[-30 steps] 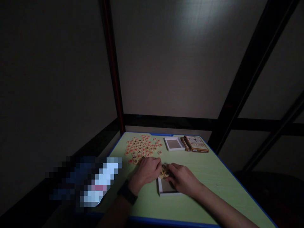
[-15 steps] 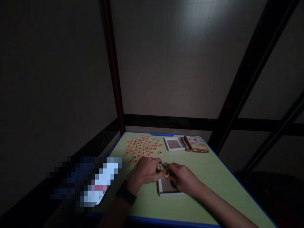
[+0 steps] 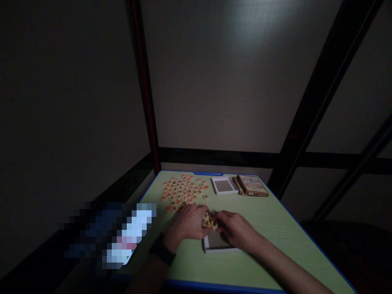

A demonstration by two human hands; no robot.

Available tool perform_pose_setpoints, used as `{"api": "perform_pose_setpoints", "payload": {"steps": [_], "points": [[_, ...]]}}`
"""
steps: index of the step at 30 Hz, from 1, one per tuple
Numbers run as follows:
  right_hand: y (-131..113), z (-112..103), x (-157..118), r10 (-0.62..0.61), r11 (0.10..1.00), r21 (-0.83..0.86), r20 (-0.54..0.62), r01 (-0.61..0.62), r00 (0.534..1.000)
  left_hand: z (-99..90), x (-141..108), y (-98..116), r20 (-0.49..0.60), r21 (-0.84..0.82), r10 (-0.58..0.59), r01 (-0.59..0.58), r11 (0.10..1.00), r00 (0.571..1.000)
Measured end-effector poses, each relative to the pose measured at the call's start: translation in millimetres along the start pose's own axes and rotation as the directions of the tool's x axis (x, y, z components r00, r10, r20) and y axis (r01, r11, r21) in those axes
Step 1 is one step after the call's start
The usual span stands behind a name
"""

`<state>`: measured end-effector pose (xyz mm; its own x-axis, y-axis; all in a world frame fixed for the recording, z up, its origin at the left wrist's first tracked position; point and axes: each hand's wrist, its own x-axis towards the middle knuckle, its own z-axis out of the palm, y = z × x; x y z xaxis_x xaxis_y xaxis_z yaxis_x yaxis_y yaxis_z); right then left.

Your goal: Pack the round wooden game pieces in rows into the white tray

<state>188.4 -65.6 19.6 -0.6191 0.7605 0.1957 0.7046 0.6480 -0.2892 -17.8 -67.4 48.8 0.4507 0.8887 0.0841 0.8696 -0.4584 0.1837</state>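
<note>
Above a shallow white box tray with a brown bottom, my two hands come together around several round wooden Chinese chess pieces. My left hand, with a dark band on its wrist, is closed and has pieces at its fingertips. From the other side, my right hand is also closed, its fingertips on another Chinese chess piece. The pieces touch or nearly touch each other. Both hands hide much of the tray's far side. Just beyond my left hand lies a spread of Chinese chess pieces with red and dark characters.
A second white tray stands at the back of the green table, beside a printed box lid resting on brown parts. A bright pixelated device lies at the left edge. Walls stand close behind and left.
Another piece now shows at my left fingertips, below the first. My left thumb and fingers have shifted; my right hand has stayed almost in place.
</note>
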Motion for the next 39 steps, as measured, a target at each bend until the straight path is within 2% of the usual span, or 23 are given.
{"api": "perform_pose_setpoints", "payload": {"steps": [5, 8, 10, 13, 16, 19, 21, 25, 27, 30, 33, 36, 39], "points": [[-1.7, -4.4, -0.7, 0.007, 1.0, 0.029, -0.001, -0.007, 1.0, -2.8, -0.6, 1.5, 0.01, -0.001, -0.004, 0.004, 1.0, 1.0], [-1.6, -9.0, -1.2, 0.005, 0.994, 0.105, -0.029, -0.002, 1.0, -5.5, 0.1, -0.7, 0.02, -0.015, -0.02, 0.02, 1.0, 1.0], [-1.2, -12.9, -1.3, 0.007, 0.984, 0.176, -0.05, 0.002, 0.999, -6.7, 1.5, -4.1, 0.009, -0.026, -0.055, 0.055, 0.998, 0.998], [0.7, -18.7, -0.5, 0.022, 0.966, 0.259, -0.098, 0.004, 0.995, -5.7, 5.1, -10.2, -0.065, -0.024, -0.155, 0.154, 0.988, 0.986], [6.1, -22.6, 3.7, 0.039, 0.966, 0.26, -0.16, 0.004, 0.986, -1.6, 9.6, -15.8, -0.134, 0.04, -0.306, 0.314, 0.949, 0.942], [15.7, -23.5, 16.4, 0.048, 0.983, 0.182, -0.174, -0.016, 0.984, 2.6, 13.7, -22.0, -0.158, 0.107, -0.404, 0.422, 0.9, 0.901], [23.1, -21.7, 31.3, 0.035, 0.991, 0.135, -0.149, -0.015, 0.988, 4.5, 15.3, -28.2, -0.203, 0.121, -0.441, 0.469, 0.875, 0.874], [35.7, -12.9, 69.1, -0.068, 0.993, 0.094, -0.082, 0.076, 0.994, 6.6, 15.4, -48.3, -0.426, 0.11, -0.451, 0.54, 0.834, 0.784], [39.8, -7.4, 84.6, -0.098, 0.992, 0.072, -0.059, 0.103, 0.993, 6.9, 14.3, -60.6, -0.482, 0.1, -0.441, 0.547, 0.831, 0.757], [43.1, -1.0, 95.9, -0.124, 0.992, 0.031, -0.028, 0.125, 0.992, 5.9, 12.1, -76.5, -0.449, 0.087, -0.425, 0.512, 0.854, 0.786], [44.1, 2.4, 95.5, -0.109, 0.994, 0.012, -0.011, 0.109, 0.994, 2.7, 10.2, -85.1, -0.388, 0.071, -0.452, 0.515, 0.854, 0.803], [44.1, 4.0, 91.2, -0.069, 0.998, -0.005, -0.013, 0.068, 0.998, 0.1, 10.0, -86.4, -0.324, 0.048, -0.498, 0.54, 0.84, 0.804], [45.3, 5.2, 88.0, -0.045, 0.999, -0.007, -0.059, 0.045, 0.997, 1.3, 11.9, -83.2, -0.283, 0.044, -0.49, 0.521, 0.852, 0.825]]}}
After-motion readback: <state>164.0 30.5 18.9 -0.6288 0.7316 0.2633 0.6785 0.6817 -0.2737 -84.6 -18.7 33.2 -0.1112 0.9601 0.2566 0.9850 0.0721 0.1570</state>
